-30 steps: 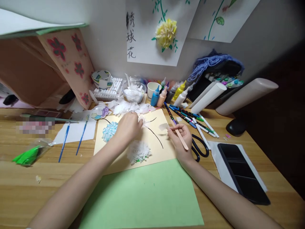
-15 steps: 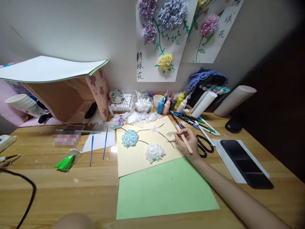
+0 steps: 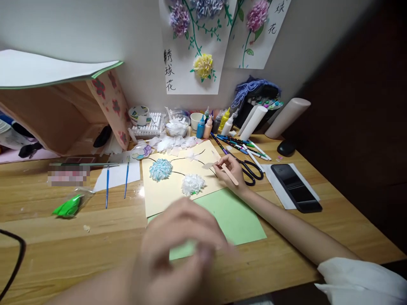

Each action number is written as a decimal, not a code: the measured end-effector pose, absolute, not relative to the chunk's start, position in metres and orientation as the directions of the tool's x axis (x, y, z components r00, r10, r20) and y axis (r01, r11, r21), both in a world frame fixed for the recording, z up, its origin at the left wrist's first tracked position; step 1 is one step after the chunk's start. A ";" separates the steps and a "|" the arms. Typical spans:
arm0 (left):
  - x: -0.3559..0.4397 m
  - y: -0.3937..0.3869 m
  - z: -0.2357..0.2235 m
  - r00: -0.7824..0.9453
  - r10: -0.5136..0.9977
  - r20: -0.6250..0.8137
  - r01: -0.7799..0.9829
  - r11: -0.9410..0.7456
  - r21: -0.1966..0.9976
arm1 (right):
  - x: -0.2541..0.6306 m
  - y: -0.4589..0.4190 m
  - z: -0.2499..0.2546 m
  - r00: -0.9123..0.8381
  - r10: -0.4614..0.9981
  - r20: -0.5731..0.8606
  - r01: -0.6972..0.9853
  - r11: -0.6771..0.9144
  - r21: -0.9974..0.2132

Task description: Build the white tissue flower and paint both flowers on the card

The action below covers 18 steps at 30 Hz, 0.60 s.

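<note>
My right hand (image 3: 229,173) is closed around a wooden craft stick (image 3: 229,174), its fingertips also at a small whitish paper piece (image 3: 208,165) above the cream sheet (image 3: 155,203). On that sheet are a blue ruffled paper flower (image 3: 160,170), a white ruffled paper flower (image 3: 193,184), a small white paper piece (image 3: 191,156) and thin dark drawn stems. My left hand (image 3: 184,241) looms in the foreground, its curved fingers smeared by motion; I cannot make out anything in it. It hides part of the green sheet (image 3: 241,220) under the cream one.
Black-handled scissors (image 3: 253,170) and several markers (image 3: 251,148) lie right of the sheets, a phone (image 3: 295,186) further right. Behind stand paint bottles (image 3: 200,127) and white paper scraps (image 3: 170,143). Brushes (image 3: 107,186) and a green bag (image 3: 68,206) lie left.
My left hand has come into view from the bottom, over the green sheet. The view has shifted, so the scene sits further left and higher. My right hand keeps the craft stick.
</note>
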<state>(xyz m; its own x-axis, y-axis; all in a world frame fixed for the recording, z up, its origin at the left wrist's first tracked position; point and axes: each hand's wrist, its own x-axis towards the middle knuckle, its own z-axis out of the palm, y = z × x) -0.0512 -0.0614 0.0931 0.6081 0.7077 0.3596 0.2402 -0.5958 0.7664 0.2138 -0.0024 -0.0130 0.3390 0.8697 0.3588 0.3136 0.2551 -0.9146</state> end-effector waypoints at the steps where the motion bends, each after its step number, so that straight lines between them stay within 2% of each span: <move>1: -0.036 -0.051 0.084 0.580 0.741 0.339 0.269 -0.567 0.779 | 0.212 -0.008 -0.012 0.312 0.893 0.325 0.269 0.245 -0.931; 5: 0.007 -0.022 0.033 0.491 0.857 0.157 0.489 -0.420 0.765 | 0.209 -0.031 -0.010 0.164 0.952 0.257 0.200 0.223 -0.954; 7: 0.015 -0.020 0.012 0.463 0.879 0.113 0.540 -0.380 0.751 | 0.208 -0.038 -0.010 0.083 0.965 0.249 0.186 0.230 -0.955; 14: 0.020 -0.034 -0.002 0.447 0.874 0.193 0.524 -0.430 0.735 | 0.210 -0.049 -0.011 -0.068 0.952 0.299 0.247 0.306 -0.919; 18: 0.021 -0.035 -0.003 0.430 0.885 0.178 0.558 -0.416 0.718 | 0.213 -0.051 -0.011 -0.098 0.941 0.325 0.270 0.339 -0.901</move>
<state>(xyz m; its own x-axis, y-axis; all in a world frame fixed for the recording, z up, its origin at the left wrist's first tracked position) 0.0209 -0.0348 -0.0031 0.4305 0.8849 0.1781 0.5578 -0.4159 0.7183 0.2131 -0.0507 -0.0113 -0.0979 0.9406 0.3250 0.2701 0.3394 -0.9010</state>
